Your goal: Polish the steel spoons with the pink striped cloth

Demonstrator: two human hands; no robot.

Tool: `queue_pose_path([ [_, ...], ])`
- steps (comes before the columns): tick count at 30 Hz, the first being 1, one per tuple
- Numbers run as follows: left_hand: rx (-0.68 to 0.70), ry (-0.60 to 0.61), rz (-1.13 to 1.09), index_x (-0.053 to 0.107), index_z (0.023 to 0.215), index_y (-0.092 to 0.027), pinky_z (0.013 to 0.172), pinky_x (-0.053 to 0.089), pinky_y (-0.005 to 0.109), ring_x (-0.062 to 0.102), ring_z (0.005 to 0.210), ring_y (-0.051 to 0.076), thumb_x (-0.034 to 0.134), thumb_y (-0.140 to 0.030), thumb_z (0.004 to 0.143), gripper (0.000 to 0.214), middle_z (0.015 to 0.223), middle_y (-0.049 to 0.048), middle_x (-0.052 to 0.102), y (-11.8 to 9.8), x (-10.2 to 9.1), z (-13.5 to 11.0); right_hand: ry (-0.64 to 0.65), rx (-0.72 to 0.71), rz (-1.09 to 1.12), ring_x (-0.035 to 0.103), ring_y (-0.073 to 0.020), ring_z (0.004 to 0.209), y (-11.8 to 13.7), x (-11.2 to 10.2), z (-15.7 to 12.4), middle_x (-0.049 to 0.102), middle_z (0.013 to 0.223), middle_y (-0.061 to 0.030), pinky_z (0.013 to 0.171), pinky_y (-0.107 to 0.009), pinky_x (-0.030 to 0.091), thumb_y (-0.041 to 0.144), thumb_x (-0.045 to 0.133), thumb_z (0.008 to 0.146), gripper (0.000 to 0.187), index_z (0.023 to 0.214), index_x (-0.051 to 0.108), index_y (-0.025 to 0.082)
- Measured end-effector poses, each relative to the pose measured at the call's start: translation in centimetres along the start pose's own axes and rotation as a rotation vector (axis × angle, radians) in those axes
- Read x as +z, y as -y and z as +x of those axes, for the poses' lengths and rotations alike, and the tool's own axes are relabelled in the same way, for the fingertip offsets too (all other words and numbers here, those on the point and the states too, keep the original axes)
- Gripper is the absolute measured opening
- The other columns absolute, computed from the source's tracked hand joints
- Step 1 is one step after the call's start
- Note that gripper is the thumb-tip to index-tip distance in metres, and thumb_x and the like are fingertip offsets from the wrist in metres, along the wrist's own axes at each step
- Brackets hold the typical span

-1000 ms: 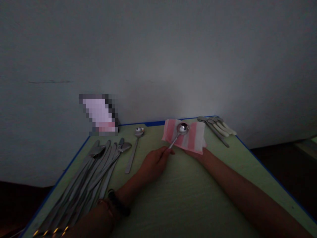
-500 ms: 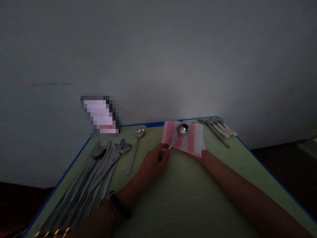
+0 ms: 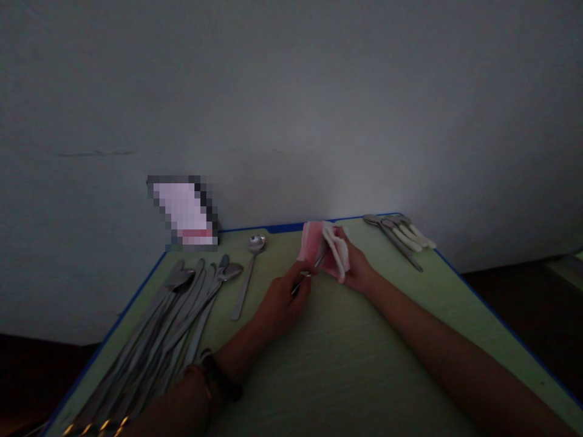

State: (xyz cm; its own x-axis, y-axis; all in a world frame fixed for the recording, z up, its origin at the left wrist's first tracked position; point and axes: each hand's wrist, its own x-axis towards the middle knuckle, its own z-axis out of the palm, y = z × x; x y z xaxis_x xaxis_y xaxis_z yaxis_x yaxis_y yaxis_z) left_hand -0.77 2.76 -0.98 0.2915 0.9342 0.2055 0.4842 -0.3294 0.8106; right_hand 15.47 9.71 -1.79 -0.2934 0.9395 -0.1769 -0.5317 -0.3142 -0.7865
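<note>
On the green table (image 3: 364,370), the left hand (image 3: 279,301) clamps a steel spoon (image 3: 318,261), its handle slanting up-right into the pink-striped napkin (image 3: 312,243) gripped by the right hand (image 3: 353,270), hands close.

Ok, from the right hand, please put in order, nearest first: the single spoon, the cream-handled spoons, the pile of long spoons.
From the right hand:
1. Cream-handled spoons, back right of the table.
2. Single spoon, back middle, left of the hands.
3. Pile of long spoons, left side.
</note>
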Motion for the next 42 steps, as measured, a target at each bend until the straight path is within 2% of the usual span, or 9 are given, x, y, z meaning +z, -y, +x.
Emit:
queue_pose_path([
  [2,0.017,-0.001,0.027,0.056,0.095,-0.019,0.053,0.031,0.02,0.041,0.052,0.009,0.037,-0.026,0.088,0.022,0.062,-0.0048,0.049,0.2,0.0,0.0,-0.014,-0.027,0.029,0.056,-0.0111,0.057,-0.3,-0.1,0.1,0.062,0.066,0.001,0.059,-0.025,0.048,0.046,0.066,0.073,0.032,0.085,0.057,0.017],
  [5,0.044,0.024,0.056,0.06,0.09,-0.018,0.056,0.033,0.021,0.044,0.055,0.01,0.036,-0.022,0.086,0.025,0.064,-0.0031,0.052,0.5,0.0,-0.1,-0.026,-0.074,0.005,0.054,-0.0083,0.053,-0.5,-0.2,0.2,0.062,0.064,0.0029,0.053,-0.02,0.045,0.04,0.075,0.064,0.035,0.082,0.057,0.016],
  [8,0.068,0.051,0.071,0.061,0.084,-0.017,0.057,0.034,0.021,0.045,0.055,0.01,0.037,-0.017,0.083,0.024,0.061,-0.0037,0.051,0.7,0.0,0.0,-0.043,-0.078,-0.037,0.053,-0.0076,0.052,-0.5,-0.4,0.2,0.062,0.063,0.0036,0.051,-0.019,0.043,0.036,0.076,0.06,0.035,0.082,0.057,0.016],
  [15,0.027,0.024,0.085,0.059,0.082,-0.016,0.055,0.033,0.02,0.042,0.052,0.01,0.037,-0.016,0.083,0.022,0.058,-0.0047,0.048,0.6,0.0,0.2,-0.112,-0.1,-0.061,0.055,-0.0088,0.054,-0.4,-0.5,0.3,0.062,0.064,0.0028,0.051,-0.021,0.044,0.022,0.072,0.058,0.027,0.079,0.057,0.015],
  [21,0.007,0.054,0.113,0.061,0.08,-0.017,0.056,0.033,0.02,0.045,0.053,0.01,0.038,-0.016,0.082,0.024,0.057,-0.0044,0.049,0.6,-0.1,0.2,-0.1,-0.133,-0.074,0.056,-0.0088,0.059,-0.8,-0.7,0.5,0.063,0.068,0.0036,0.056,-0.021,0.046,0.026,0.075,0.059,0.032,0.082,0.056,0.016],
  [28,0.078,0.135,0.159,0.064,0.075,-0.017,0.06,0.036,0.021,0.053,0.06,0.012,0.04,-0.012,0.078,0.024,0.064,-0.0021,0.059,1.1,0.2,0.3,-0.132,-0.172,0.033,0.056,-0.0074,0.058,-1.1,-0.5,0.8,0.064,0.07,0.0035,0.055,-0.019,0.047,0.034,0.078,0.059,0.036,0.084,0.058,0.017],
  [34,0.077,0.208,0.169,0.063,0.087,-0.019,0.057,0.035,0.021,0.051,0.057,0.012,0.04,-0.019,0.084,0.024,0.061,-0.0027,0.056,0.5,0.1,0.1,-0.126,-0.134,0.068,0.059,-0.0107,0.058,-1.0,-0.5,0.8,0.065,0.07,-0.0008,0.056,-0.022,0.05,0.053,0.064,0.072,0.039,0.085,0.059,0.017],
  [38,0.099,0.228,0.102,0.059,0.1,-0.018,0.057,0.036,0.022,0.051,0.058,0.011,0.043,-0.029,0.088,0.023,0.069,-0.0018,0.059,0.1,-0.3,-0.3,-0.154,-0.124,0.159,0.057,-0.0084,0.054,-0.8,-0.8,1.0,0.063,0.066,0.002,0.049,-0.018,0.047,0.046,0.062,0.077,0.03,0.085,0.058,0.018],
  [42,0.171,0.36,-0.047,0.06,0.097,-0.018,0.061,0.038,0.022,0.053,0.065,0.011,0.039,-0.032,0.091,0.026,0.078,0.0012,0.063,-0.3,-0.8,-0.6,-0.144,-0.081,0.175,0.056,-0.0087,0.052,-1.0,-1.3,1.3,0.062,0.064,0.0026,0.047,-0.018,0.046,0.043,0.065,0.075,0.028,0.086,0.058,0.018],
])
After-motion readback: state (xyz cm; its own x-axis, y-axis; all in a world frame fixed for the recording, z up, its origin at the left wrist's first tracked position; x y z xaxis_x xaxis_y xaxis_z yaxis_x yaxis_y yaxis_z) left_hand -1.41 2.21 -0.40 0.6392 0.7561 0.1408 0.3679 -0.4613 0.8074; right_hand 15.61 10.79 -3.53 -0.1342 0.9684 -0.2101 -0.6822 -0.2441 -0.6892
